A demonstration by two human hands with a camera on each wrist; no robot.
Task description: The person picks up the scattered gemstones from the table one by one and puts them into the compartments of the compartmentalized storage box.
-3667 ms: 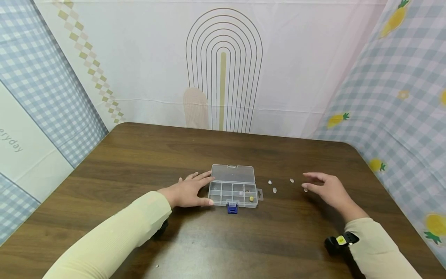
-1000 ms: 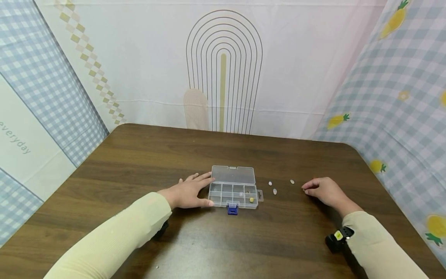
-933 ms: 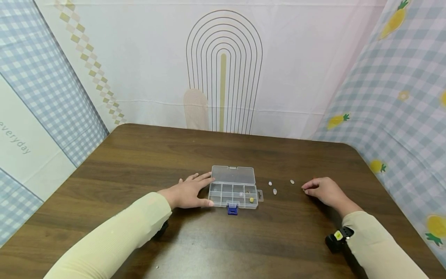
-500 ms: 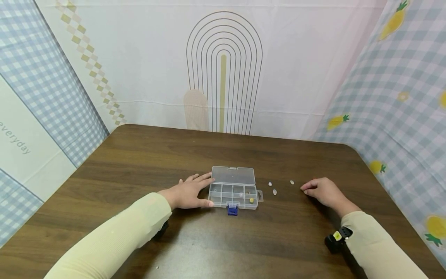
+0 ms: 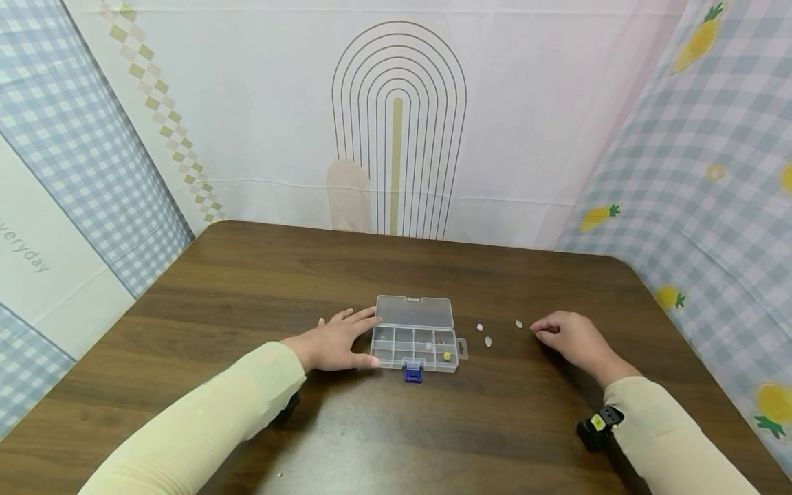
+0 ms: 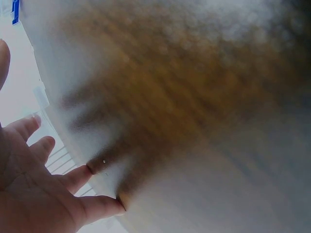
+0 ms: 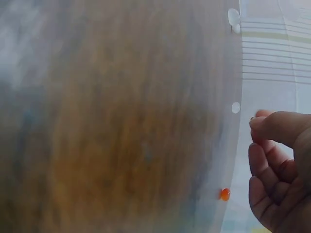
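A clear plastic compartment box (image 5: 403,354) lies with its lid (image 5: 414,312) folded back and a blue latch (image 5: 413,372) at the front. My left hand (image 5: 334,343) rests at its left side, fingers spread, with fingertips and thumb at the box edge. To the right, thumb and forefinger of my right hand (image 5: 572,337) pinch a tiny bead, almost wholly hidden by the fingertips. Three whitish beads lie between box and right hand: one (image 5: 479,327) and another (image 5: 488,341) nearer the box, a third (image 5: 518,324) just left of my fingertips.
In the box sit a yellow bead (image 5: 447,356) and a pale pink one (image 5: 428,346). The right wrist view shows an orange bead (image 7: 225,194) beside the right hand. A tiny pale speck (image 5: 280,474) lies near the table's front. Patterned cloth (image 5: 266,117) hangs behind the table.
The right thumb and forefinger have closed, and the whitish bead that lay at the thumb tip is gone from the table. Lately this hand has shifted slightly left. The left hand stays put.
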